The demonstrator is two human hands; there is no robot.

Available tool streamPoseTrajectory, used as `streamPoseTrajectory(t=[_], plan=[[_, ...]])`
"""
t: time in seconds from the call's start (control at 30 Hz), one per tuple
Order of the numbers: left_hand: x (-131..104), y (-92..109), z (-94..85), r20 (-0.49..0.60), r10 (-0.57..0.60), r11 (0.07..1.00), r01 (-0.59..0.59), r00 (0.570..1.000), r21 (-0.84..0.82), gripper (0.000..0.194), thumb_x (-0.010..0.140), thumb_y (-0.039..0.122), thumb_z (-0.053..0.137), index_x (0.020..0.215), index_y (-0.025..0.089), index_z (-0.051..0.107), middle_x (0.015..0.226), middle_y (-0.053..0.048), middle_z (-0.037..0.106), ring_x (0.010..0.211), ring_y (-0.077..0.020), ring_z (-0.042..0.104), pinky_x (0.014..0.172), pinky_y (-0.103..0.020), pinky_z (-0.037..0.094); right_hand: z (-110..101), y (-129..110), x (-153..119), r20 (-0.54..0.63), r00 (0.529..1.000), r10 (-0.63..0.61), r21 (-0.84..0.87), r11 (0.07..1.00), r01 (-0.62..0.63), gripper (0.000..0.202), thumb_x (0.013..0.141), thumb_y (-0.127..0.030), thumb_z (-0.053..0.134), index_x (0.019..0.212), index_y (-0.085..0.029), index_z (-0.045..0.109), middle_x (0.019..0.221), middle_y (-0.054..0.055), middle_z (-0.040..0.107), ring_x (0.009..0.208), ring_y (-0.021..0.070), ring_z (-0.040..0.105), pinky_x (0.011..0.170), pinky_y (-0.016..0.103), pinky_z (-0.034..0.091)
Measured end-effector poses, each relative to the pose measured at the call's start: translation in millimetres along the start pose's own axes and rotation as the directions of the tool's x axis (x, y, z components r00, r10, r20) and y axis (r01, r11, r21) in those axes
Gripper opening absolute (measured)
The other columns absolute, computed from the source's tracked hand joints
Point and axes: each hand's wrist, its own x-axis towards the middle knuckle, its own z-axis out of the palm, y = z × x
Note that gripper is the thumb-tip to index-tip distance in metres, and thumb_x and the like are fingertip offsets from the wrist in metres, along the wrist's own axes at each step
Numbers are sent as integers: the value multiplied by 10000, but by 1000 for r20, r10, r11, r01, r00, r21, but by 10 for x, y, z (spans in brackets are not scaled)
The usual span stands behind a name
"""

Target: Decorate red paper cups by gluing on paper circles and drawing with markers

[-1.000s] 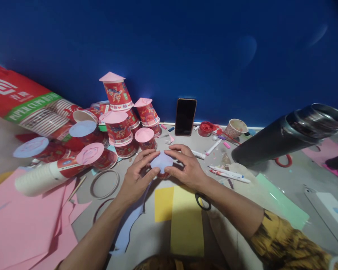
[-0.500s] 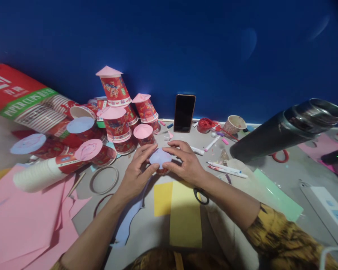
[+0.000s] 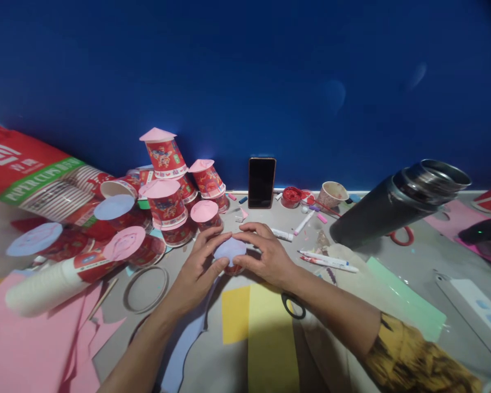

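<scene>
Between my hands sits a light blue paper cone (image 3: 230, 249) on top of a small red cup (image 3: 234, 269), which is mostly hidden. My left hand (image 3: 203, 266) has its fingers curved round the cone's left side, with the thumb at its front. From the right, my right hand (image 3: 267, 255) presses fingers and thumb against the cone's other edge. Red patterned cups with pink paper tops (image 3: 163, 203) are stacked just to the left. Yellow paper (image 3: 270, 333) and black scissor handles (image 3: 293, 306) lie nearer to me.
A dark flask (image 3: 387, 204) stands at the right, and a phone (image 3: 262, 183) leans upright at the back. Bagged paper cups (image 3: 45, 185) and pink sheets (image 3: 28, 338) fill the left. Markers (image 3: 329, 261) lie right of my hands.
The view has tilted up a little, so the table items appear lower. Both hands remain around the blue cone, in nearly the same pose.
</scene>
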Motion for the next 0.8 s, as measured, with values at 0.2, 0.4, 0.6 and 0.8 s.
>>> streamPoseTrajectory(t=[0.2,0.4,0.6,0.8], plan=[[-15,16,-19,-12,-21,998,20,1000,-56,502,1054,487,623,1519,296,630,1577,-142,544,1503,-330,510,1177,-478,508,0,-7,14,2,1000,-4,2,1000,4,436,894,-384,896,1300,-269,786,1386,130,691,1331,295,647,1152,480,557],[-21,36,-37,-19,-42,999,42,999,-20,458,1032,430,676,1469,291,681,1561,-128,569,1427,-324,572,1017,-412,590,-5,5,2,-7,1000,-25,-7,1000,25,437,907,-409,882,1310,-277,778,1380,121,692,1318,292,646,1147,481,556],[-29,17,-7,-32,-14,1000,14,999,9,447,1033,387,674,1469,288,682,1539,-120,593,1434,-312,563,1043,-422,587,-36,9,-17,17,999,-41,-28,999,41,474,927,-473,854,1356,-299,755,1409,116,677,1348,304,623,1166,520,539],[-33,46,-10,-28,-32,999,32,999,-12,458,1027,420,679,1469,300,683,1526,-118,602,1439,-322,561,1055,-430,586,-50,-15,-3,29,999,-39,-54,998,40,454,937,-465,847,1351,-306,755,1393,111,697,1335,309,635,1161,525,546]])
